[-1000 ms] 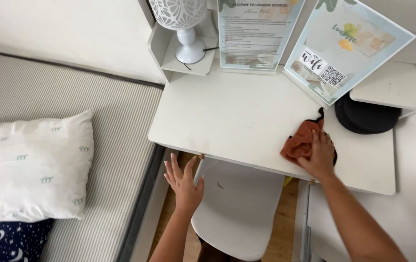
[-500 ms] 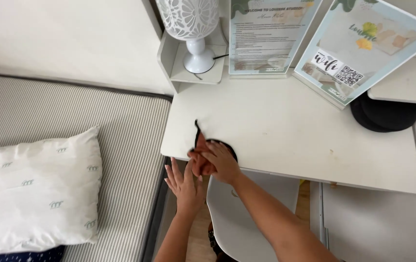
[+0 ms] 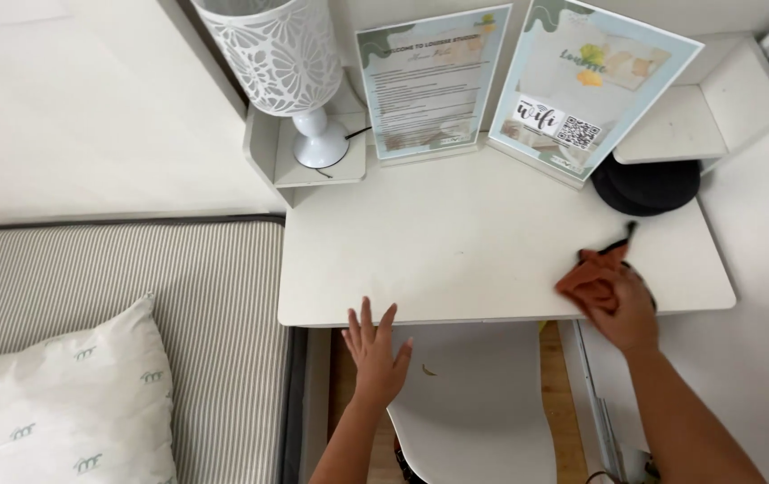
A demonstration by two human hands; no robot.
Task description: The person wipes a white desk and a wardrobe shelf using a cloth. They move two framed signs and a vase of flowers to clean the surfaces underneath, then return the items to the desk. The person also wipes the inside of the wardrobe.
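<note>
I'd keep my right hand (image 3: 622, 309), fingers seemingly closed on the rust cloth (image 3: 592, 278), pressed flat on the white desk (image 3: 456, 242), left hand (image 3: 375, 354) spread open at its edge.

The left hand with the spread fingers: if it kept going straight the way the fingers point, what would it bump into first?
The left hand points up the picture, with its fingertips at the front edge of the white desk. So the desk edge probably comes first, though the hand's height against the desk is unclear.
</note>
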